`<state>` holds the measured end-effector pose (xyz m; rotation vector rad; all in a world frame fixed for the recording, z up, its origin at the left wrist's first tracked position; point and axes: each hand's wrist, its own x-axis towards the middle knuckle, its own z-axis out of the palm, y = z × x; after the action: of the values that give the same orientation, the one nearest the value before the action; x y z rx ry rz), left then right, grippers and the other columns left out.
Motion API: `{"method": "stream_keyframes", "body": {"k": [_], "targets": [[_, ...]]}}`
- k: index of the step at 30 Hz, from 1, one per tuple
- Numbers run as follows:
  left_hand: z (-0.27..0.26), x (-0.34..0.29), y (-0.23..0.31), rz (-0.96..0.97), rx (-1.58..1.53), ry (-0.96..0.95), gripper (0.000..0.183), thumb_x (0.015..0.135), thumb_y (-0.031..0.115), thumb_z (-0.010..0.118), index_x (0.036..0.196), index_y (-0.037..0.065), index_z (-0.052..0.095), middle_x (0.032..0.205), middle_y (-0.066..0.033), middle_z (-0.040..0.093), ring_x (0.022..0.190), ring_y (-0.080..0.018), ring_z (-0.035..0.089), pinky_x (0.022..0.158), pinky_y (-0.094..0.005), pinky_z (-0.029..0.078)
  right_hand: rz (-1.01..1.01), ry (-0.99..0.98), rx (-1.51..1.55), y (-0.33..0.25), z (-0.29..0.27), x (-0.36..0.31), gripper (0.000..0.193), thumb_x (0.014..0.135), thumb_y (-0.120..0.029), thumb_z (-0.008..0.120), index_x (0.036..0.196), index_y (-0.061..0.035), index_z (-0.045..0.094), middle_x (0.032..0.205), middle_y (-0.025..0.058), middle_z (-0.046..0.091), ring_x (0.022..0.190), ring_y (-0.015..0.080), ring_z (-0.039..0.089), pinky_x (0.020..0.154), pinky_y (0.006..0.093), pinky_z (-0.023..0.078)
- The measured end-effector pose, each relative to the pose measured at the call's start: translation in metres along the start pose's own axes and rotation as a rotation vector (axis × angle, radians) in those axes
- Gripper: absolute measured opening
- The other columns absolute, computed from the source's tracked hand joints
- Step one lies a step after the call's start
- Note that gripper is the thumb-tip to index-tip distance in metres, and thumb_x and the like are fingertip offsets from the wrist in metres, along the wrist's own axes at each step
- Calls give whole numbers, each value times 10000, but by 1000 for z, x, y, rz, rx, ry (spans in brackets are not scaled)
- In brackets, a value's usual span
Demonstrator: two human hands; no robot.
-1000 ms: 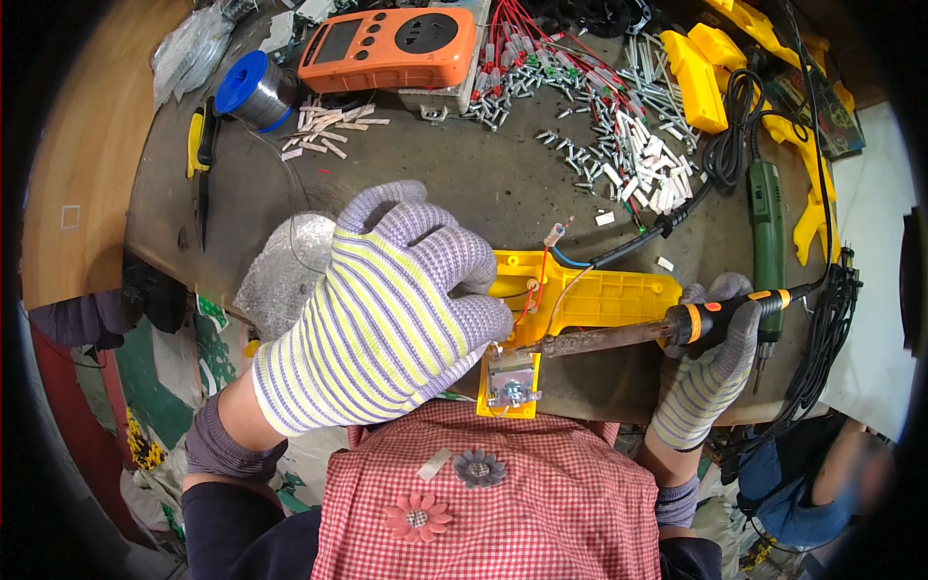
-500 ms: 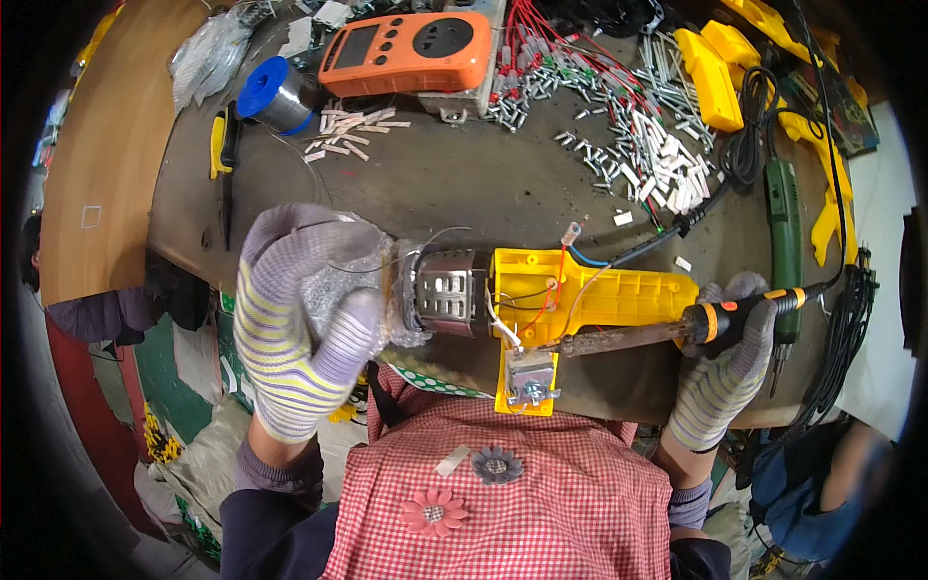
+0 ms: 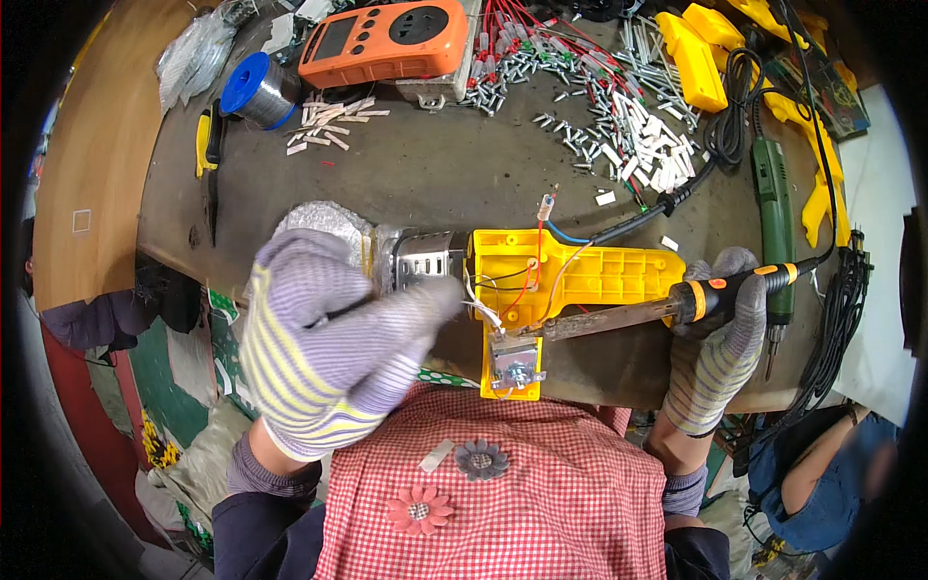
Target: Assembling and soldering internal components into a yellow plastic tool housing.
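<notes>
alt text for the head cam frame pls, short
A gloved right hand holds a soldering iron with its tip at the wiring of an open yellow plastic tool housing on a dark workbench, while the gloved left hand grips the housing's metal end. An orange meter, solder spool and scattered connectors lie behind.

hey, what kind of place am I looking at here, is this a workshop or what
Most likely a small electronics assembly or repair bench. The right hand holds a soldering iron to the wiring of an open yellow tool housing; a solder spool, an orange meter and heaps of small metal terminals cover the worn table.
</notes>
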<state>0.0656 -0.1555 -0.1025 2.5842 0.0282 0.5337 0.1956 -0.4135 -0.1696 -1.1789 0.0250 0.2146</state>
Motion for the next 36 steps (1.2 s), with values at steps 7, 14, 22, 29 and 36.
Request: {"method": "stream_keyframes", "body": {"k": [7, 14, 22, 29, 36], "targets": [[22, 1, -2, 82, -74, -21, 303, 676, 115, 804, 976, 150, 786, 761, -21, 506, 697, -237, 527, 674, -391, 422, 2, 27, -27, -2, 4, 0, 354, 957, -375, 652, 1051, -54, 535, 861, 27, 541, 724, 134, 568, 593, 241, 460], [26, 1, 2, 79, -15, -103, 233, 680, 50, 756, 907, 101, 766, 785, -73, 548, 730, -281, 540, 709, -402, 443, 17, 58, -49, -3, 5, 0, 378, 960, -382, 649, 1082, -46, 527, 888, 21, 516, 754, 120, 562, 553, 212, 451], [37, 4, -4, 145, -41, -81, 295, 647, 154, 784, 941, 157, 770, 685, -8, 519, 617, -234, 520, 621, -411, 408, 12, 79, -67, -3, 7, -2, 378, 969, -381, 642, 1102, -44, 535, 934, 23, 523, 788, 122, 577, 579, 208, 473], [32, 8, -8, 163, -23, -67, 289, 657, 129, 794, 942, 170, 771, 723, -12, 544, 678, -248, 540, 651, -419, 422, -27, 121, -164, 0, 7, 0, 432, 975, -434, 618, 1114, -28, 567, 867, 63, 606, 697, 124, 616, 538, 250, 498], [31, 48, -12, 63, 88, -80, 303, 827, 52, 658, 1128, 55, 694, 1197, -133, 620, 1092, -273, 592, 971, -359, 465, -3, 10, -113, 1, 5, 2, 426, 943, -411, 677, 1112, -35, 570, 924, 28, 571, 788, 122, 618, 608, 231, 513]]}}
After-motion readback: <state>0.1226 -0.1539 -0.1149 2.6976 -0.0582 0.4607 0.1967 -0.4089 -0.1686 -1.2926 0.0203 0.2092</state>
